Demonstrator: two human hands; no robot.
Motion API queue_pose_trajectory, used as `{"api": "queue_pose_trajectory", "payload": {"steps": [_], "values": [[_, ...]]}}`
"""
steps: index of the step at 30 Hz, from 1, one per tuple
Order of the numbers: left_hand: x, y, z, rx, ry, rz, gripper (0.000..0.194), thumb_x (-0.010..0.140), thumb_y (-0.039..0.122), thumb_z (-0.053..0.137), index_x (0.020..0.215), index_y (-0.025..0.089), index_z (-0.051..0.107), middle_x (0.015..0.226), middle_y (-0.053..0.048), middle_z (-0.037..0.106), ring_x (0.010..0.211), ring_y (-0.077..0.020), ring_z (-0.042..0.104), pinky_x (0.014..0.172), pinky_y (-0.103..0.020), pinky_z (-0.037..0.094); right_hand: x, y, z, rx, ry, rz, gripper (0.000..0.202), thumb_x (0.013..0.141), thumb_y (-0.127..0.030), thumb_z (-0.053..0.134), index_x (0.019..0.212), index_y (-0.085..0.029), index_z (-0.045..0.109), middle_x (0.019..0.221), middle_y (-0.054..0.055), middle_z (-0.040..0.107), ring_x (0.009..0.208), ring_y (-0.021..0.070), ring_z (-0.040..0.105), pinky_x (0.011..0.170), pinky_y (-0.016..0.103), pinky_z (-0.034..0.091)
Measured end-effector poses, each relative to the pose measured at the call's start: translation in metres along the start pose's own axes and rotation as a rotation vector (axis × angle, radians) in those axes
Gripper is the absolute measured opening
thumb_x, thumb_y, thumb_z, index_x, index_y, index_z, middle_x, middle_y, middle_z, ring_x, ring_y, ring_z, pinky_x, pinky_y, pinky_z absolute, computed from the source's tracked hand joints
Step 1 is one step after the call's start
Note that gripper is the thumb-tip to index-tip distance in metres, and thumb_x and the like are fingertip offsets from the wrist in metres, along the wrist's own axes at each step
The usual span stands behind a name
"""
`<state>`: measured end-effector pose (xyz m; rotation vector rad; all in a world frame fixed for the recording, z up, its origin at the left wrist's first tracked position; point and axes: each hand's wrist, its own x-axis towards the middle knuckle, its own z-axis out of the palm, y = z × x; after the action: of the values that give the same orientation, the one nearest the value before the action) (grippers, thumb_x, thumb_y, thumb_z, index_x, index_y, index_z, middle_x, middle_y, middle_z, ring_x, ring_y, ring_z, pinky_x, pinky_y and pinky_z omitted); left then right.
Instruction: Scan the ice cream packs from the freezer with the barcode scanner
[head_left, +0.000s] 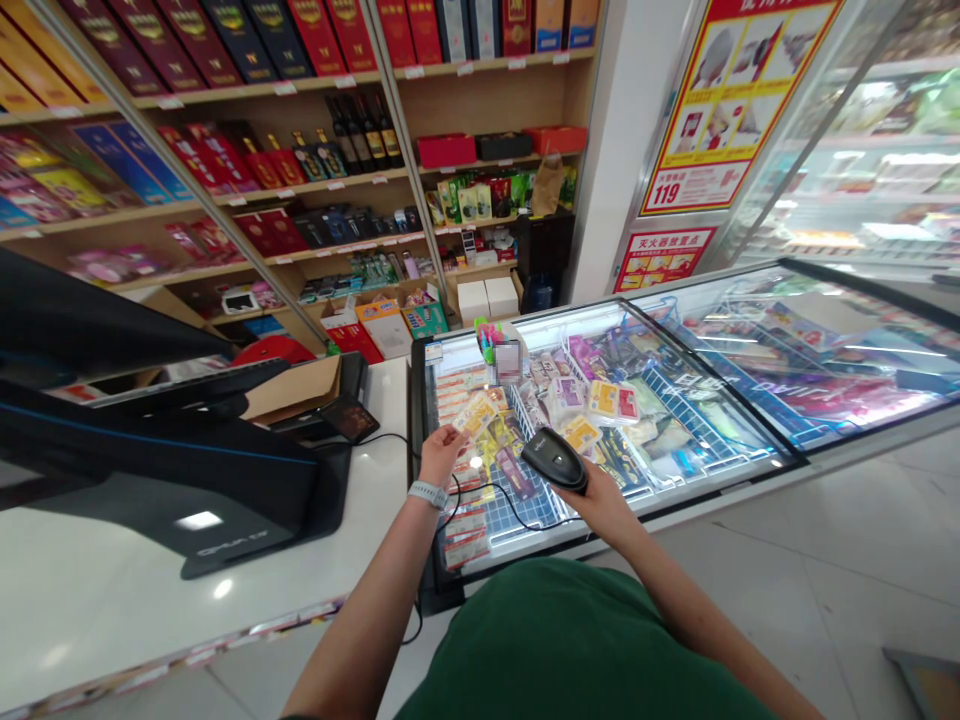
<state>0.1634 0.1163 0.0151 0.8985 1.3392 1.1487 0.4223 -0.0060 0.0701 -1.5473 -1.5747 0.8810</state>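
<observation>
My left hand (444, 450), with a pale watch band on its wrist, pinches a small yellow-and-white packet (478, 415) by its near edge. In my right hand (606, 500) is a black barcode scanner (555, 458), its head pointing up and left toward that packet. A black cable (495, 487) trails leftward below both hands. Beneath them is the glass top of a chest freezer (469, 495). Just beyond the scanner lie more flat packets: a purple-and-white one (568, 393), a yellow one (602, 398), a red one (627, 402) and another yellow one (580, 434).
Left of the freezer stands a white counter (379, 500) with a black checkout terminal (247, 500) and an open cardboard box (296, 390). Behind are shelves (495, 68) of boxes and bottles. A colourful bundle (489, 338) sits at the freezer's far edge. Tiled floor (847, 560) lies to the right.
</observation>
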Motion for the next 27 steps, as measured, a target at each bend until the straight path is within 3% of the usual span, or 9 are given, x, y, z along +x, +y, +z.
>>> {"api": "queue_pose_trajectory", "payload": {"steps": [3,8,12,20,27], "values": [[-0.001,0.004,0.002,0.008,-0.007,0.02,0.04,0.059,0.041,0.082,0.082,0.014,0.063,0.067,0.002,0.06,0.061,-0.0075,0.056,0.059,-0.019,0.047,0.0,0.0,0.001,0.001,0.003,0.007,0.043,0.078,-0.041,0.066,0.113,-0.019,0.061,0.105,0.009,0.071,0.098,0.0268,0.066,0.086,0.039,0.051],[-0.001,0.009,0.006,-0.029,0.038,0.061,0.063,0.061,0.035,0.08,0.117,0.017,0.056,0.069,0.003,0.06,0.061,-0.0101,0.06,0.056,-0.02,0.049,0.0,0.0,0.002,0.007,0.011,0.005,0.039,0.077,-0.04,0.066,0.11,-0.018,0.062,0.102,0.008,0.072,0.096,0.0264,0.067,0.084,0.038,0.052],[-0.004,0.015,0.009,-0.032,0.034,0.133,0.07,0.067,0.029,0.076,0.131,0.022,0.049,0.068,0.004,0.059,0.059,-0.0114,0.062,0.054,-0.022,0.052,-0.001,0.005,0.003,-0.012,0.018,-0.005,0.038,0.077,-0.037,0.065,0.11,-0.02,0.062,0.101,0.007,0.073,0.095,0.0272,0.067,0.083,0.039,0.053],[-0.011,0.023,0.015,-0.13,0.064,0.183,0.056,0.071,0.018,0.071,0.124,0.021,0.057,0.071,0.002,0.058,0.063,-0.012,0.063,0.06,-0.025,0.057,-0.001,0.008,0.005,-0.012,0.022,-0.017,0.039,0.077,-0.042,0.065,0.109,-0.02,0.064,0.099,0.009,0.074,0.094,0.0301,0.068,0.084,0.043,0.055],[-0.01,0.018,0.013,-0.182,0.056,0.201,0.065,0.065,0.006,0.069,0.126,0.02,0.054,0.083,-0.002,0.066,0.072,-0.0147,0.066,0.068,-0.025,0.055,0.004,-0.001,0.006,-0.018,-0.003,0.002,0.042,0.076,-0.045,0.066,0.11,-0.02,0.065,0.1,0.008,0.074,0.096,0.0306,0.068,0.085,0.043,0.054]]}}
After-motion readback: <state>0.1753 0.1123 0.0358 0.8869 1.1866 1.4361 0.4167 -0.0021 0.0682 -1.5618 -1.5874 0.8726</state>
